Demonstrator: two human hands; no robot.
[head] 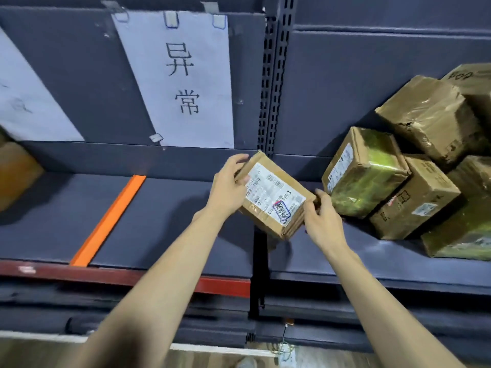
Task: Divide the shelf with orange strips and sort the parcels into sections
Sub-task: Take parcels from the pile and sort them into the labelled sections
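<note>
**Parcel held over shelf seam**

Dark grey shelf [164,216], two bays split by perforated upright [273,83]. Pile of taped parcels [414,181] stacked on right bay. Paper sign [183,78] with handwritten characters clipped to back panel. Orange strip [109,221] lying front-to-back across left bay. Small labelled parcel [276,197] tilted, off the shelf surface, near the upright. Left hand [228,187] gripping its far-left corner; right hand [324,216] gripping near-right edge.

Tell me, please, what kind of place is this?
Probably a parcel sorting room: taped boxes piled on a dark shelf, a handwritten sign on its back wall, and a labelled box held in both hands.
</note>
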